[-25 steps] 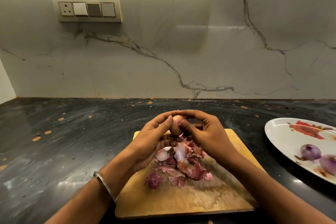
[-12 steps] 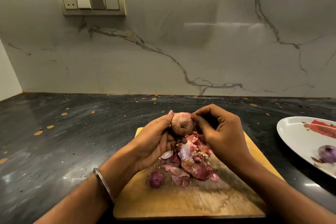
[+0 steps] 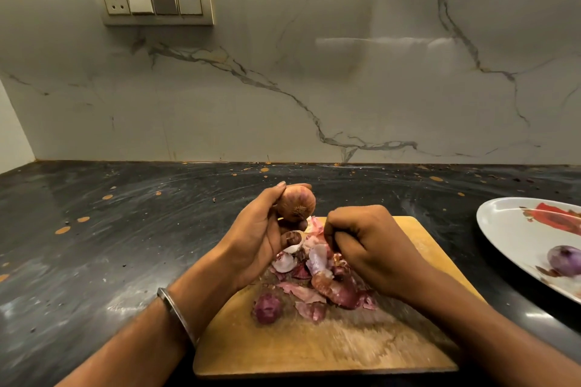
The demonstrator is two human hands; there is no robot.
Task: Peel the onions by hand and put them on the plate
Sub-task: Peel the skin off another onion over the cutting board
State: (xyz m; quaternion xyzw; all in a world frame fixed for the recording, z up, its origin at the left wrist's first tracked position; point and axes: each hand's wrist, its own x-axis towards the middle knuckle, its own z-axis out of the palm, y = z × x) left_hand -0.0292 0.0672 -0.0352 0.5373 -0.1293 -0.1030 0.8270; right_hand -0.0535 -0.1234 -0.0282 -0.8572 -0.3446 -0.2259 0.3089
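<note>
Your left hand [image 3: 261, 232] curls round the unpeeled onion [image 3: 297, 203], root end toward you, above the far edge of the cutting board [image 3: 330, 352]. Your right hand [image 3: 371, 245] is fisted over the peel pile [image 3: 320, 280]; whether it pinches a scrap I cannot tell. The onion looks light, firm, its skin papery and slippery: pinch at the root. One peeled onion [image 3: 564, 259] lies on the plate [image 3: 509, 229], far right.

The plate [image 3: 515, 229] is cut off by the right edge with its peeled onion [image 3: 564, 260] partly clipped, the right hand [image 3: 374, 248] curls so its fingertips and any contents are hidden, and both forearms run out of view at the bottom.
</note>
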